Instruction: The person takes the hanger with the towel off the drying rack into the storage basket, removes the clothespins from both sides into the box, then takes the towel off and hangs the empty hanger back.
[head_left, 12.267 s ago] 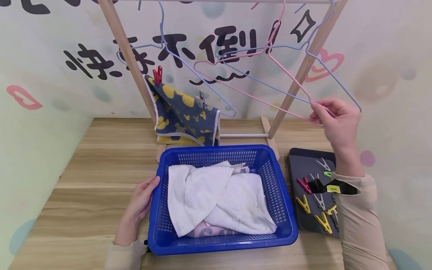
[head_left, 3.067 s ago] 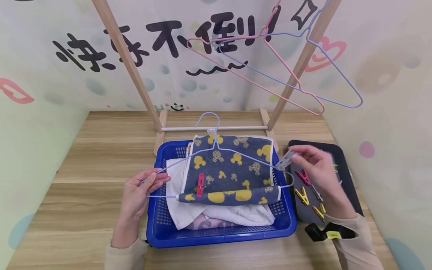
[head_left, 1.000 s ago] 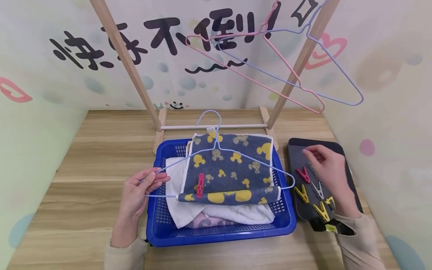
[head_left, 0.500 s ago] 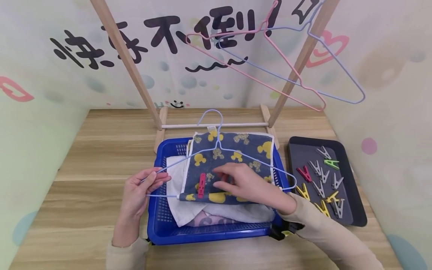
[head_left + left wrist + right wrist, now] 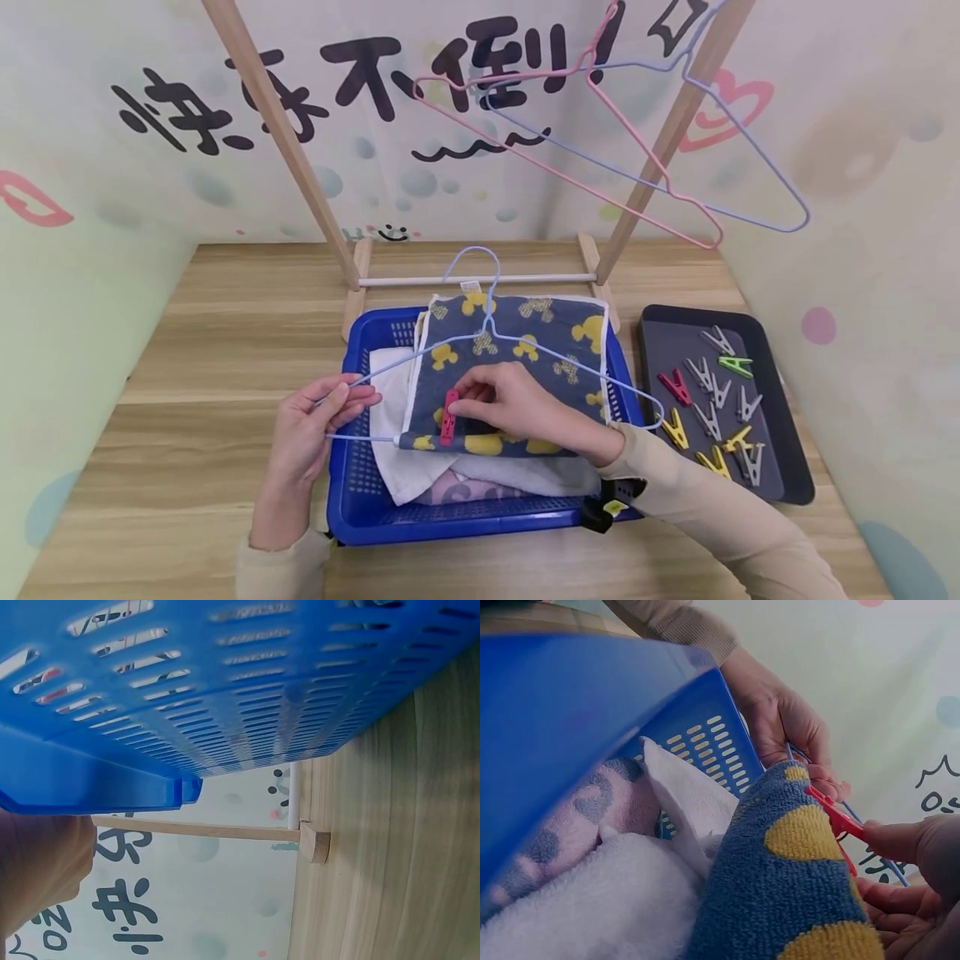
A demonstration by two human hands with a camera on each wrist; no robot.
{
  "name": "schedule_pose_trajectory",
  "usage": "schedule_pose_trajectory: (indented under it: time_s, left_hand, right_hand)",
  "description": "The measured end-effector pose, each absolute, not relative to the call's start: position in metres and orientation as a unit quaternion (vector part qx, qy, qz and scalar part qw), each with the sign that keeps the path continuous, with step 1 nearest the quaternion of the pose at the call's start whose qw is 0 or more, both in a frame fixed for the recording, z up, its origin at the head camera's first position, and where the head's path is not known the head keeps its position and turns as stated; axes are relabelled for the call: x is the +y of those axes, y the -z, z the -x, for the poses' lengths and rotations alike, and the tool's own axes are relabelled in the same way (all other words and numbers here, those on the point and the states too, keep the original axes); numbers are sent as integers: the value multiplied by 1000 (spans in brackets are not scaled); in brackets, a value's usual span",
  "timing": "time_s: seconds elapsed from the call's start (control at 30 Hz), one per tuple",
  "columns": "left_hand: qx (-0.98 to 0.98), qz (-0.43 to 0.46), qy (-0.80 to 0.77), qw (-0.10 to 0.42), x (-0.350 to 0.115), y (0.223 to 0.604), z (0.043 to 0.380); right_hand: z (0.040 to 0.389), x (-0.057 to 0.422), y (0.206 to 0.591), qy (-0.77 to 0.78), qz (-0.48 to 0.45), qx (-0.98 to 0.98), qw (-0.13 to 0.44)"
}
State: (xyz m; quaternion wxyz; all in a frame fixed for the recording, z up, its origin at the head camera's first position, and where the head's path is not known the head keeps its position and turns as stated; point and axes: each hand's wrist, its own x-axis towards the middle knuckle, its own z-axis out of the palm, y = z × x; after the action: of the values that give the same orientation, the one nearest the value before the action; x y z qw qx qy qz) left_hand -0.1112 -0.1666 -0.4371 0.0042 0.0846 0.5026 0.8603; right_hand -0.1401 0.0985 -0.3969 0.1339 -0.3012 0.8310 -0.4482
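My left hand (image 5: 300, 433) holds the left end of a blue wire hanger (image 5: 492, 293). A dark blue towel (image 5: 510, 312) with yellow mouse-head shapes is draped over the hanger's lower bar, its edge folded back. One red clothespin (image 5: 449, 421) clips that fold near its left end. My right hand (image 5: 517, 404) pinches this clothespin; in the right wrist view, the thumb and fingers are on its handles and its tips still sit at the towel (image 5: 780, 870). The left wrist view shows mostly the basket's outer wall (image 5: 247, 712), with part of a hand at the left edge.
Beneath the towel stands a blue basket (image 5: 420, 536) with white towels (image 5: 386, 467) and a pink cloth (image 5: 457, 492). To the right, a dark tray (image 5: 801, 475) holds several clothespins. Behind, a wooden rack (image 5: 281, 133) bears a pink hanger (image 5: 637, 133) and another blue hanger (image 5: 765, 158).
The towel on its hanger came from the rack to over the basket. A grey clothespin came off and went to the tray. My right hand then moved left from the tray to the red clothespin.
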Motion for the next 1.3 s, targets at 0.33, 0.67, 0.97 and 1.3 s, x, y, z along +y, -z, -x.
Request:
schedule_pose_trajectory:
  time_s: [0.33, 0.67, 0.97, 1.3]
  left_hand:
    - [507, -83, -858, -2, -166, 435, 110]
    - [503, -79, -860, -1, -168, 438, 110]
    - [509, -68, -858, -4, -169, 439, 110]
    - [505, -72, -860, -5, -169, 440, 111]
  right_hand:
    - [135, 94, 399, 534, 254, 798, 117]
    - [137, 113, 383, 574, 237, 781, 66]
    - [138, 169, 363, 599, 228, 767, 13]
    - [163, 275, 365, 653, 9, 756, -29]
